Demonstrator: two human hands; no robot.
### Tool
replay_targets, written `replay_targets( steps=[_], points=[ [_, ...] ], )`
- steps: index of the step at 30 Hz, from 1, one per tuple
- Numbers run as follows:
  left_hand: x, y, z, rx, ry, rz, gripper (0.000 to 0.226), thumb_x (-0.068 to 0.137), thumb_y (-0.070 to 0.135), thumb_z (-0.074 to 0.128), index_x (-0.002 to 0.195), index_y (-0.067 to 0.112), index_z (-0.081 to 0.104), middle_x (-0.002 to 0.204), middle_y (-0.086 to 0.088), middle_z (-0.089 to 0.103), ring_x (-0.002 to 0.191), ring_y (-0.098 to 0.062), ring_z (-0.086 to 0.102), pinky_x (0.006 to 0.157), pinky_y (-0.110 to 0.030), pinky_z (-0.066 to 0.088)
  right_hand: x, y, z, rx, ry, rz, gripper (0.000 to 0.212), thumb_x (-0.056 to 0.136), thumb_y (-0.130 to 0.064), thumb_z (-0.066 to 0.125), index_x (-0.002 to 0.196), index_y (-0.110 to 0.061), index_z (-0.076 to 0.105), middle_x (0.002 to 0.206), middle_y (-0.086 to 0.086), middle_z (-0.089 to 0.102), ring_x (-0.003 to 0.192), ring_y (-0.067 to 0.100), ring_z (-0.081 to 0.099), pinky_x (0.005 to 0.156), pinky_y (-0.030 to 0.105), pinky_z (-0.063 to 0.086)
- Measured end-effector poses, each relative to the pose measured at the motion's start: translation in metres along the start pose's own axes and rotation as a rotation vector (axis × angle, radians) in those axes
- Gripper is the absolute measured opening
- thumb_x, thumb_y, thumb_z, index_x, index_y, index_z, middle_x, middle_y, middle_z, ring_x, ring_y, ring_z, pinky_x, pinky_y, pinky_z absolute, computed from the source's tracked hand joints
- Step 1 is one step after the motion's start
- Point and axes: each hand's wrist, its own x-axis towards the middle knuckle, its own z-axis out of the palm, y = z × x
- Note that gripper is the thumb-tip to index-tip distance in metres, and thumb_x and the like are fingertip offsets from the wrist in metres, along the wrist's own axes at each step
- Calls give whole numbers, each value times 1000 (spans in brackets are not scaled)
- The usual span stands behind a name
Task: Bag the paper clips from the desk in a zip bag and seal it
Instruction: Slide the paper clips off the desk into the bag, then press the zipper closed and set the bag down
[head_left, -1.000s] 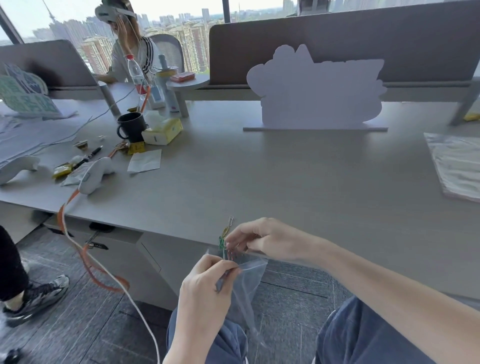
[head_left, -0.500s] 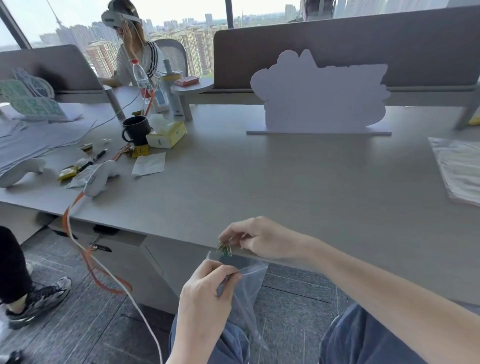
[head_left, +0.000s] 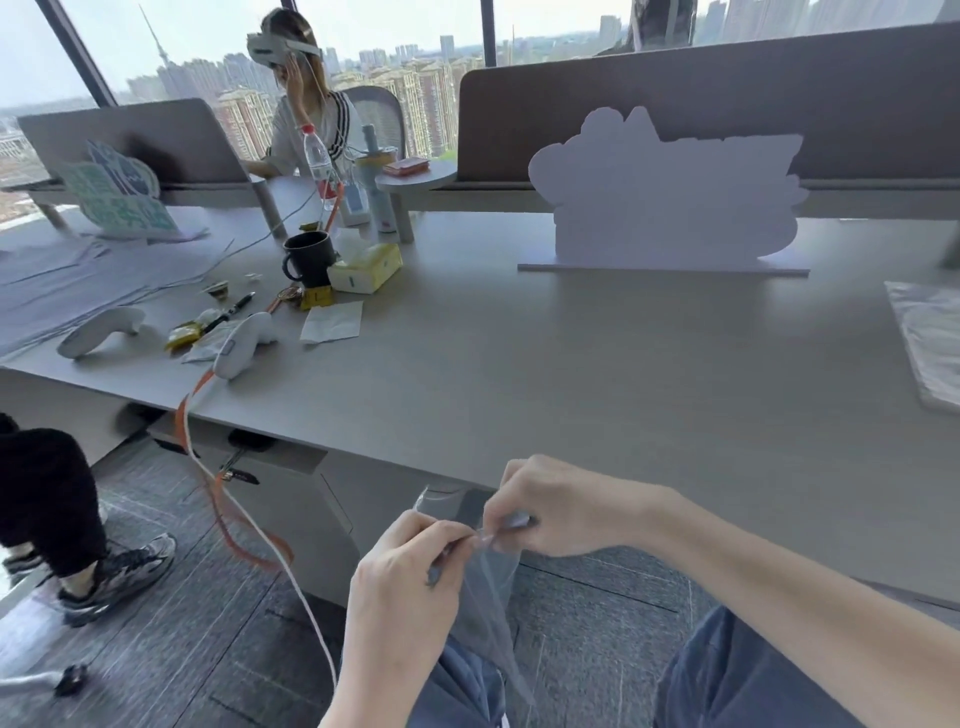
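Head view: both hands meet just below the near edge of the grey bench (head_left: 597, 374), over the person's lap. The left hand (head_left: 400, 577) has its fingers (head_left: 447, 540) pinched closed on the top edge of a clear zip bag (head_left: 488, 597), thumb against forefinger. The right hand (head_left: 561, 506) grips the same top edge from the other side, its fingers (head_left: 501, 527) also pressed closed on the plastic, so that the two hands touch at the bag's mouth. The bag hangs down from this pinch between the knees, tapering toward the blue jeans (head_left: 753, 680). The paper clips cannot be made out; whether they lie inside the bag is not clear, as the plastic is blurred.

On the bench, well apart from the hands, a white cut-out board (head_left: 670, 208) stands upright near the far divider. To the left sit a black mug (head_left: 309, 257), a yellow tissue box (head_left: 366, 267) just beside it, a white napkin (head_left: 332, 322), and two white handheld controllers (head_left: 241, 345). A sheet of clear plastic (head_left: 930, 343) lies at the right edge. An orange strap and a white cable (head_left: 270, 540) hang off the bench's left front toward the floor. Another person wearing a headset (head_left: 311, 119) sits at the far left bench.
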Motion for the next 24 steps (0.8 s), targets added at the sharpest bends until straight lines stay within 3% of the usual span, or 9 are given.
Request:
replay_targets(
  steps=[2, 5, 9, 12, 15, 18, 20, 23, 24],
  points=[
    [-3, 7, -15, -2, 1, -18, 18, 73, 15, 85, 73, 29, 74, 71, 15, 64, 58, -4, 58, 55, -15, 47, 0, -11, -1, -45, 52, -51, 14, 88, -17, 66, 95, -18, 78, 85, -1, 75, 95, 20, 62, 78, -5, 25],
    [-3, 17, -47, -20, -11, -92, 10, 76, 25, 81, 74, 32, 73, 69, 19, 66, 64, -7, 63, 58, -6, 42, -4, -35, -17, -63, 100, -129, 14, 87, -28, 70, 97, -23, 79, 94, -5, 76, 100, 9, 59, 80, 1, 31],
    [7, 21, -85, 46, -178, -127, 6, 82, 29, 72, 76, 28, 70, 66, 32, 61, 50, -6, 53, 52, -12, 37, -20, -70, -46, -148, 200, -206, 13, 84, -31, 72, 90, -23, 80, 93, -3, 74, 102, 10, 60, 83, 1, 26],
    [19, 22, -103, 136, -282, -147, 10, 83, 29, 67, 73, 28, 67, 50, 22, 57, 44, -4, 46, 51, -21, 38, -40, -86, -70, -204, 296, -179, 15, 82, -37, 73, 80, -23, 78, 78, -7, 70, 99, 11, 63, 81, 0, 31],
    [35, 30, -116, 146, -334, -111, 11, 83, 30, 69, 73, 33, 68, 66, 25, 68, 59, 0, 61, 62, -23, 49, -65, -89, -94, -182, 350, -101, 20, 79, -43, 73, 71, -24, 73, 66, -7, 70, 85, 10, 68, 75, 24, 50],
    [56, 49, -119, 99, -378, -18, 8, 82, 31, 75, 76, 32, 71, 77, 21, 73, 74, -1, 67, 76, -31, 55, -94, -86, -118, -185, 370, -2, 24, 80, -41, 74, 71, -20, 71, 62, -7, 69, 62, 5, 60, 61, 19, 45],
    [71, 69, -118, -25, -383, -8, 7, 79, 28, 79, 76, 28, 73, 79, 9, 76, 76, -9, 71, 79, -34, 56, -113, -78, -133, -164, 394, 56, 20, 80, -38, 75, 72, -21, 71, 64, -7, 67, 58, 4, 54, 59, 16, 42],
    [96, 100, -116, -302, -343, -2, 12, 70, 21, 84, 79, 24, 77, 76, -8, 76, 72, -35, 69, 67, -31, 49, -139, -62, -154, -85, 474, 118, 5, 82, -29, 75, 78, -26, 73, 75, -13, 70, 66, 4, 63, 68, 21, 51],
    [106, 109, -115, -361, -314, 10, 18, 67, 21, 84, 83, 25, 77, 74, -11, 76, 64, -36, 64, 64, -32, 44, -146, -58, -161, -59, 509, 128, 3, 83, -26, 75, 81, -28, 73, 81, -14, 69, 70, 5, 66, 71, 25, 53]
  ],
)
